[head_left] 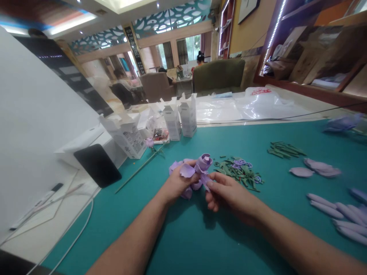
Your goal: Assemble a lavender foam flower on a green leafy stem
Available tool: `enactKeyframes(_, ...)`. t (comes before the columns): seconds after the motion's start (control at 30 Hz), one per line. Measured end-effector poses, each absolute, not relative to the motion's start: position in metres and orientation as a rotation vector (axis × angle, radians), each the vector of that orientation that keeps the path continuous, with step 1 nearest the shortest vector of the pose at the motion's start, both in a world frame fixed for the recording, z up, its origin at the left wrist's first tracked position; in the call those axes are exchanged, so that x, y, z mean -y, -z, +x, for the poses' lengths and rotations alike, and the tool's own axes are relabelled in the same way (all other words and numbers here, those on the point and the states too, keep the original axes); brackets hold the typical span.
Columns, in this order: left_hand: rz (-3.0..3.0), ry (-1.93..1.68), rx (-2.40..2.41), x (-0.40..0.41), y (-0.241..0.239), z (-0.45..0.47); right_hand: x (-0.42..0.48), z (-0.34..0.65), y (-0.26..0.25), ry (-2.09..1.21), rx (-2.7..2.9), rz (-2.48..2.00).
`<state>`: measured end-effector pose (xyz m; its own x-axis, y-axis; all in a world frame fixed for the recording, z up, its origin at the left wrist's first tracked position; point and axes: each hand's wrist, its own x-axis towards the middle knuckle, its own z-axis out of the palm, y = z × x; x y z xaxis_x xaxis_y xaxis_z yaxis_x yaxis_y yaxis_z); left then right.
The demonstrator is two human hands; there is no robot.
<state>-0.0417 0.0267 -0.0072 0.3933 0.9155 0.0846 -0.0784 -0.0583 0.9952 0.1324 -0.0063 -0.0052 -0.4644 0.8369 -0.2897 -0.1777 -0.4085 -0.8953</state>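
Observation:
A purple artificial flower [203, 162] with a curled centre and spread petals is held up over the green mat. My left hand [183, 182] is closed around its base, with more purple petals showing behind and below the fingers. Between the thumb and fingers of my right hand [225, 189] is one purple petal [205, 181] on the flower's near side. Just right of the flower lies a pile of green leaf pieces [243, 172] mixed with small purple rings [241, 163]. The flower's underside is hidden by my left hand.
On the green mat [218, 244] are a finished-looking rose with a long stem [137, 170], green stems [286, 149], loose petals [301, 172] and rolled purple pieces [325, 206]. White boxes [188, 116] stand at the back. A black tablet [98, 165] leans at left. People sit farther off.

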Motion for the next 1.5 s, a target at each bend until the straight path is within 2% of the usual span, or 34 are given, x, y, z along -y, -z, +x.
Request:
enactKeyframes(0.23,1.113,-0.981,-0.739,-0.026,0.017,-0.041,0.006,0.133,0.006,-1.935,1.190,-0.972)
enactKeyframes(0.37,1.010,-1.037,-0.747,-0.025,0.016,-0.042,-0.003,0.142,0.008,-1.759,1.343,-1.094)
enactKeyframes(0.5,0.910,-1.133,-0.706,-0.029,0.011,-0.048,-0.010,0.147,0.017,-1.205,1.733,-1.243)
enactKeyframes(0.63,0.822,-1.224,-0.700,-0.032,0.004,-0.055,-0.004,0.140,0.032,-0.575,2.163,-1.109)
enactKeyframes(0.8,0.778,-1.252,-0.699,-0.030,0.000,-0.056,0.003,0.131,0.042,-0.173,2.482,-1.113)
enactKeyframes(0.9,0.767,-1.249,-0.687,-0.029,0.000,-0.055,0.002,0.132,0.043,-0.128,2.532,-1.136)
enactKeyframes(1.33,0.808,-1.213,-0.713,-0.029,0.002,-0.053,-0.008,0.141,0.045,-0.313,2.450,-1.168)
enactKeyframes(1.5,0.824,-1.173,-0.702,-0.027,0.002,-0.052,-0.013,0.145,0.042,-0.510,2.284,-1.273)
